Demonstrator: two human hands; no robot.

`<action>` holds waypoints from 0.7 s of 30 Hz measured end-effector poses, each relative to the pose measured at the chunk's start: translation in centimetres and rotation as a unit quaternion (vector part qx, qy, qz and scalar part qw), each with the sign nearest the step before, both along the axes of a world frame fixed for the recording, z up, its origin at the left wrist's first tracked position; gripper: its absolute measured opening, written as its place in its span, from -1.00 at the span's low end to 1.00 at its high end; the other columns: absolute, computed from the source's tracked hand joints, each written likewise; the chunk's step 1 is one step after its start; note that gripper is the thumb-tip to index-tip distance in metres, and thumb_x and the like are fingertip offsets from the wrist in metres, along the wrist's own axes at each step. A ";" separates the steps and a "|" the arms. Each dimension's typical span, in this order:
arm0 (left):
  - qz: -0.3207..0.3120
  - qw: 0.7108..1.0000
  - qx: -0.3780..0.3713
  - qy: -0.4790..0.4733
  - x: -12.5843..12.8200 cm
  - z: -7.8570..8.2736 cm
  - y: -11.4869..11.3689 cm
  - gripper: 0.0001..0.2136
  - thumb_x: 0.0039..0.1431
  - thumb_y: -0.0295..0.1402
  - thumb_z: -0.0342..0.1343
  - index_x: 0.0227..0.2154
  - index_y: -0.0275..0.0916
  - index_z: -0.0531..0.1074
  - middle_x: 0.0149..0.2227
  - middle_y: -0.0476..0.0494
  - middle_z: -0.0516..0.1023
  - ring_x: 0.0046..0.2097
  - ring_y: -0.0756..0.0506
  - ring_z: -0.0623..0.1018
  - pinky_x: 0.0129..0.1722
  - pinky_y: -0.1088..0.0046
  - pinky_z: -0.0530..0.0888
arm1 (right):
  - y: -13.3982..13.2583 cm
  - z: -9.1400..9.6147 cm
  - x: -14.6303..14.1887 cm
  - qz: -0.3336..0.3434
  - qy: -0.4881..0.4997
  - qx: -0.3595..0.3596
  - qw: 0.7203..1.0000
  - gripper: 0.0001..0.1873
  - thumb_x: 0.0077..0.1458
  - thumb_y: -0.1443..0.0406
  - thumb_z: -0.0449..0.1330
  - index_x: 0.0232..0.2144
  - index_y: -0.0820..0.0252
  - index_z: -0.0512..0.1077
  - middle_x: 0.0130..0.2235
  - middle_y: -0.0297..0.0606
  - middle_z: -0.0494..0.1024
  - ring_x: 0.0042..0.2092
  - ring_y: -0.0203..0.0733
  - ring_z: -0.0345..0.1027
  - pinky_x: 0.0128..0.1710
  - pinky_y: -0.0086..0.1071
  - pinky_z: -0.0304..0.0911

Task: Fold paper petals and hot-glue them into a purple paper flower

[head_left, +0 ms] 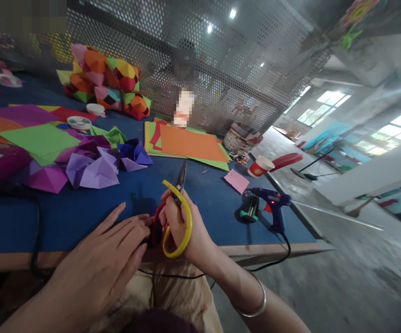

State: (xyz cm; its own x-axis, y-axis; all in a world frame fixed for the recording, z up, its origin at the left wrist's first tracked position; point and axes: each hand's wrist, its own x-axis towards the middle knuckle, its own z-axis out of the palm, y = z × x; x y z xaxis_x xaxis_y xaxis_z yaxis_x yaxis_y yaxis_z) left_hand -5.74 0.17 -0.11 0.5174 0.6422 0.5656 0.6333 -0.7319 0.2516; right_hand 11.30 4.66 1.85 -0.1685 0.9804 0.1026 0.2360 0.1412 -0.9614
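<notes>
Near the table's front edge, my right hand [190, 226] is closed around a pair of scissors [188, 226] with a yellow handle. The dark blades point up and away from me, close together. Beside it, my left hand [117, 254] lies palm down. One finger stretches outward, while its thumb and forefinger come together near a dark red shape [156, 226] between the hands. Whether that red shape is paper or part of the scissors, I cannot tell. The left fingertips hide whatever they hold. Beyond the left hand lie folded lilac paper pieces [94, 169] and a dark blue one [136, 152].
A glue gun [273, 203] with a lit red light and trailing cord rests at right, by a pink paper square [236, 181] and a paper cup [260, 166]. Orange sheets [193, 144] lie ahead. Paper balls [110, 78] stand against the perforated panel [214, 60].
</notes>
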 end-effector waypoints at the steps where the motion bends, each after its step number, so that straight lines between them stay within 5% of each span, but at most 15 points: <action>1: 0.001 1.000 0.001 0.002 0.1 0.0 0.0 -0.71 0.32 -0.45 -0.17 -0.17 -0.23 0.48 -0.17 -0.09 0.63 0.01 -0.11 0.57 0.34 0.16 0.09 | 0.0 0.0 0.0 0.003 -0.006 0.008 1.000 -0.95 0.20 0.28 0.00 -0.27 0.11 0.24 -0.57 -0.49 0.32 -0.57 -0.36 0.27 -0.54 -0.48 0.22; 9: -0.011 0.998 0.036 0.054 -0.5 -0.8 0.5 -0.78 0.30 -0.43 -0.05 -0.08 -0.23 0.43 0.00 -0.13 0.59 0.10 -0.13 0.53 0.37 0.13 0.02 | 0.0 1.4 4.3 0.032 -0.135 0.092 0.986 -0.91 0.26 0.32 -0.02 -0.21 0.14 0.26 -0.52 -0.45 0.34 -0.56 -0.37 0.24 -0.52 -0.47 0.19; 21: -0.017 0.997 0.048 0.061 -0.7 -1.3 0.9 -0.83 0.32 -0.38 -0.07 -0.13 -0.23 0.40 0.04 -0.18 0.57 0.13 -0.12 0.52 0.39 0.14 -0.01 | 0.8 3.1 9.5 0.003 -0.234 0.070 0.970 -0.91 0.28 0.32 -0.03 -0.25 0.17 0.26 -0.53 -0.44 0.35 -0.57 -0.37 0.24 -0.54 -0.48 0.18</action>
